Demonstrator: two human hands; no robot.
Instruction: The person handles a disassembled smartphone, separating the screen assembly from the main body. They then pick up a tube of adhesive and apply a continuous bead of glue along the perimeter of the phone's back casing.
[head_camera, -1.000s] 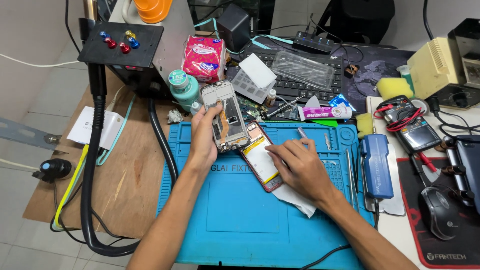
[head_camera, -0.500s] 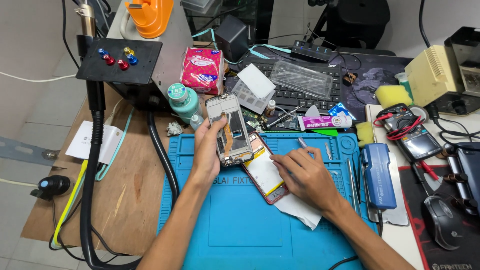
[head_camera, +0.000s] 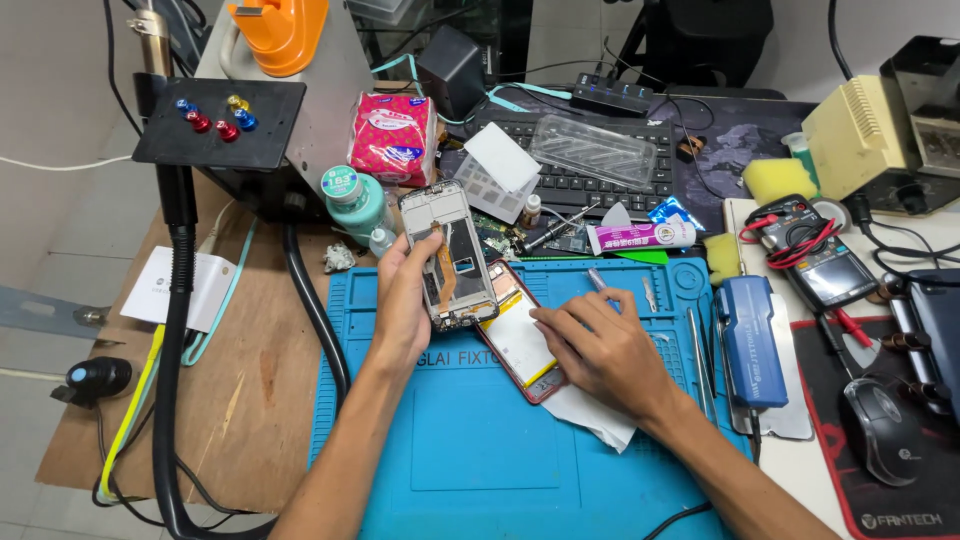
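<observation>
While the left hand is closed around an opened phone frame, held tilted just above the blue mat, the right hand is laid flat, fingers together, on a red-edged phone beside it. Since a second ago the frame has been raised slightly. Beyond it, a teal bottle is seen, contents hidden.

Person's body, as seen: two bare forearms, no sleeves in view; left hand and right hand ungloved, without rings or watch.
</observation>
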